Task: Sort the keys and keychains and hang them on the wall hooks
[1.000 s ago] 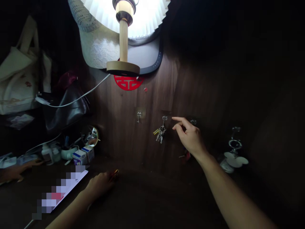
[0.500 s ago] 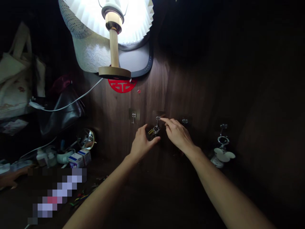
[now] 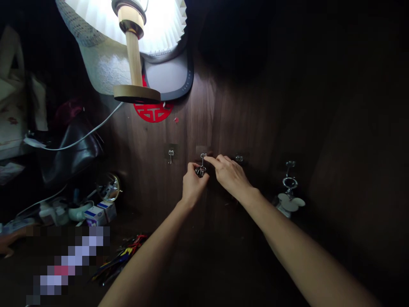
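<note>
A metal key ring (image 3: 200, 171) hangs at the lower end of a wire wall hook (image 3: 203, 156) on the dark wooden panel. My left hand (image 3: 193, 184) is closed around the ring from the left, with thumb and fingers on either side of it. What hangs from the ring is mostly hidden in that hand. From the right, my right hand (image 3: 232, 175) reaches in with its index finger stretched out, the tip touching the upper part of the same hook. Its other fingers are loosely bent and hold nothing visible.
Other hooks flank this one: a bare left hook (image 3: 171, 154), a right mount (image 3: 239, 158), and a far hook (image 3: 290, 164) bearing a ring with a pale charm (image 3: 290, 202). Above is a lit lamp (image 3: 136, 59). Small boxes (image 3: 96, 215) and a mirror (image 3: 108, 187) stand lower left.
My left hand has closed on the key ring, which hung between its spread thumb and fingers before. My right index finger stays at the hook. The whole view has shifted slightly.
</note>
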Motion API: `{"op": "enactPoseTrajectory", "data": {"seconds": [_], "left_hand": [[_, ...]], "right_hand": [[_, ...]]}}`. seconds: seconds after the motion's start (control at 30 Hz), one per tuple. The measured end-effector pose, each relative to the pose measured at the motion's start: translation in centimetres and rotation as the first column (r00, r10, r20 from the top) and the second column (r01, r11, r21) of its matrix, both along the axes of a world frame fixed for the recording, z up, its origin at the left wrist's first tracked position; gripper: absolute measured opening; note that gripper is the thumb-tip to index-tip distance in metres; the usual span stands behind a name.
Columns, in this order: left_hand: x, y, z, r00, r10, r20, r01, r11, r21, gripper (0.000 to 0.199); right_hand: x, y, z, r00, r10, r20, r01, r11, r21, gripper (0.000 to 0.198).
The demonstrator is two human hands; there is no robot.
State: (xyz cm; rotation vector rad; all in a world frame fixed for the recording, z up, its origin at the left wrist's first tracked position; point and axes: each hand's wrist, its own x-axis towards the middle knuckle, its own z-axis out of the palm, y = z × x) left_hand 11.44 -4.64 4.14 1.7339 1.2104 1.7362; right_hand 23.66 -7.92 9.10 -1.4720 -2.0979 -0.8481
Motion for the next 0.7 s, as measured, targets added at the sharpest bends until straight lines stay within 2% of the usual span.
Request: {"op": "enactPoseTrajectory", "data": {"seconds": [0.07, 0.13, 0.17, 0.23, 0.3, 0.33, 0.37, 0.57, 0.63, 0.7], "left_hand": [[0.0, 0.5, 0.1, 0.976, -0.128, 0.177, 0.142, 0.987, -0.072, 0.027], [-0.1, 0.7, 0.3, 0.891, -0.245, 0.383, 0.307, 0.946, -0.107, 0.03], [-0.1, 0.6, 0.5, 0.829, -0.308, 0.467, 0.401, 0.909, -0.114, 0.031], [-0.4, 0.0, 0.8, 0.695, -0.436, 0.572, 0.602, 0.788, -0.131, 0.032], [-0.8, -0.8, 1.0, 0.585, -0.52, 0.622, 0.755, 0.63, -0.182, 0.031], [-1.1, -1.1, 1.1, 0.561, -0.529, 0.637, 0.786, 0.582, -0.209, 0.03], [-1.3, -1.3, 1.2, 0.561, -0.523, 0.641, 0.792, 0.565, -0.232, 0.029], [-2.3, -0.8, 1.8, 0.743, -0.477, 0.469, 0.642, 0.706, -0.299, 0.019], [-2.5, -0.8, 2.2, 0.786, -0.45, 0.425, 0.596, 0.734, -0.325, 0.015], [-2.5, -1.0, 2.7, 0.785, -0.438, 0.439, 0.592, 0.74, -0.32, 0.013]], "right_hand": [[0.1, 0.1, 0.1, 1.0, 0.009, -0.002, -0.009, 1.0, -0.007, 0.045], [0.2, 0.2, 0.1, 1.0, 0.019, -0.001, -0.019, 1.0, -0.004, 0.046], [0.3, 0.3, 0.1, 1.0, 0.028, -0.001, -0.028, 1.0, 0.001, 0.047], [0.5, 0.4, 0.1, 0.999, 0.053, -0.003, -0.052, 0.999, 0.011, 0.048], [0.6, 0.5, 0.1, 0.998, 0.069, -0.005, -0.069, 0.997, 0.017, 0.049], [0.7, 0.5, 0.0, 0.997, 0.073, -0.005, -0.073, 0.997, 0.02, 0.05], [0.7, 0.5, 0.0, 0.997, 0.075, -0.003, -0.075, 0.997, 0.023, 0.05], [0.6, 0.4, 0.0, 0.998, 0.063, 0.001, -0.063, 0.998, 0.02, 0.05], [0.5, 0.3, 0.0, 0.998, 0.059, -0.009, -0.059, 0.998, 0.006, 0.051], [0.4, 0.2, 0.1, 0.998, 0.056, -0.021, -0.056, 0.998, -0.002, 0.052]]}}
